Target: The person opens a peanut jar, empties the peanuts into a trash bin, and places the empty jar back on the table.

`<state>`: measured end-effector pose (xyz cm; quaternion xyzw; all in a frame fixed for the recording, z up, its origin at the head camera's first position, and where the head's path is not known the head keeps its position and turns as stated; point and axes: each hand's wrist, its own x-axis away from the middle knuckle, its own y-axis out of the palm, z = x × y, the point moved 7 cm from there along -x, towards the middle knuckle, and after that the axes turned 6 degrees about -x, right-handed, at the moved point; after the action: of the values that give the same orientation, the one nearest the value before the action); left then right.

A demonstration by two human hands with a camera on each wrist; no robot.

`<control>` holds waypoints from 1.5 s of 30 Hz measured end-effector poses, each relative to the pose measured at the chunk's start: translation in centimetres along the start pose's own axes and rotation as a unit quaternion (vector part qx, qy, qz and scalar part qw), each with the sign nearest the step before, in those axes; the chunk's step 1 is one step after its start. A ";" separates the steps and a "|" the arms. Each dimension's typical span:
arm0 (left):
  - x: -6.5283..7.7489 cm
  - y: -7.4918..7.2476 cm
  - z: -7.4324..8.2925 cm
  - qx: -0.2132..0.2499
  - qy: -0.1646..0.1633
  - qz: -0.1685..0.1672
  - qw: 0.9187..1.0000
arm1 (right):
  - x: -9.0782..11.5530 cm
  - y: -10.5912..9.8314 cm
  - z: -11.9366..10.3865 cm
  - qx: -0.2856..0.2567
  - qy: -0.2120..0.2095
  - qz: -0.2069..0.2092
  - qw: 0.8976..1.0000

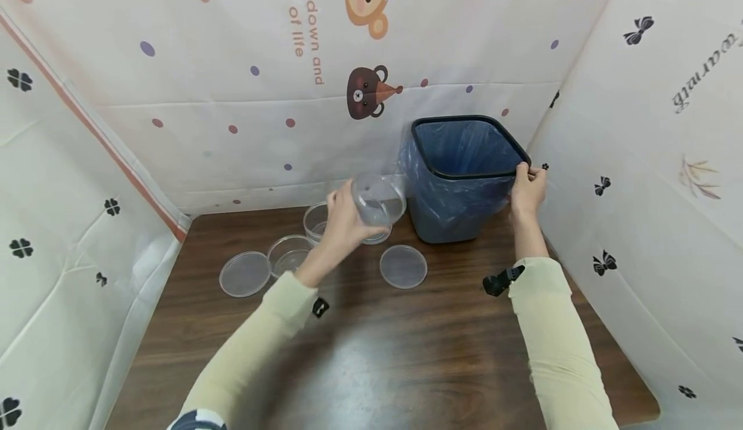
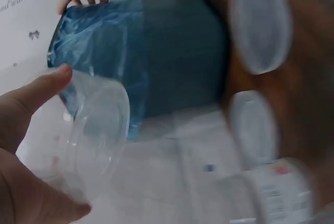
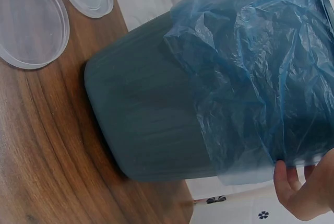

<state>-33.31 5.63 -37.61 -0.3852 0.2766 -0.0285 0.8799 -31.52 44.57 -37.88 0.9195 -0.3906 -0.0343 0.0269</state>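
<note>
My left hand (image 1: 346, 218) grips a clear round plastic container (image 1: 378, 199), raised above the table just left of the trash bin (image 1: 444, 214). In the left wrist view the thumb and fingers curve around this container (image 2: 99, 125), which is tilted. At the bin's front right corner, my right hand (image 1: 528, 191) pinches the black rim, thumb on top. A thin blue bag (image 3: 255, 67) lines the bin and hangs over its outside. In the right wrist view the fingers (image 3: 284, 185) press at the bag's edge by the rim.
Two more clear containers, one front left (image 1: 290, 256) and one behind it (image 1: 315, 218), stand on the wooden table (image 1: 418, 352). A round lid (image 1: 245, 274) lies at the left, another lid (image 1: 403, 266) before the bin. Patterned cloth walls (image 1: 232, 159) border the table.
</note>
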 end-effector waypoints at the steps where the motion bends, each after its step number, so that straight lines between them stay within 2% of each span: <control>1: 1.3 0.3 -0.7 0.014 -0.010 -0.002 1.000 | 0.0 -0.1 0.0 -0.002 0.000 0.001 1.000; 4: 5.6 1.9 -2.3 0.045 -0.065 -0.014 0.997 | 0.1 -0.5 -0.1 -0.005 -0.002 0.005 1.000; 7: 9.4 3.9 -3.7 0.069 -0.117 -0.028 0.990 | 0.1 -0.8 -0.3 0.000 -0.004 0.006 1.000; 9: 11.3 5.1 -4.6 0.082 -0.144 -0.030 0.986 | 0.0 -0.9 -0.3 0.007 -0.005 0.006 1.000; 12: 12.9 6.2 -5.9 0.105 -0.173 -0.023 0.979 | 0.1 -1.0 -0.3 0.012 -0.005 0.005 1.000; 23: 14.3 8.3 -9.3 0.158 -0.227 -0.024 0.961 | 0.6 -1.0 -0.2 0.013 -0.005 -0.001 1.000; 31: 14.1 9.3 -10.4 0.161 -0.226 -0.016 0.961 | 0.6 -1.0 -0.2 0.013 -0.001 -0.010 1.000; 35: 14.1 9.2 -10.2 0.158 -0.229 -0.034 0.960 | 0.6 -1.1 -0.3 0.005 0.008 -0.016 1.000; 37: 14.0 9.0 -10.0 0.152 -0.224 -0.044 0.962 | 0.6 -1.2 -0.3 -0.003 0.018 -0.017 1.000; 39: 13.8 8.6 -9.7 0.137 -0.205 -0.050 0.968 | 0.6 -1.3 -0.3 -0.014 0.032 -0.017 0.999; 45: 13.6 6.7 -7.8 0.089 -0.113 -0.048 0.988 | 1.1 -1.7 0.1 -0.045 0.056 -0.036 0.997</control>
<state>-26.91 1.58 -52.92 -0.3189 0.1528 -0.0517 0.9340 -29.52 44.94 -38.18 0.9314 -0.3530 -0.0013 0.0885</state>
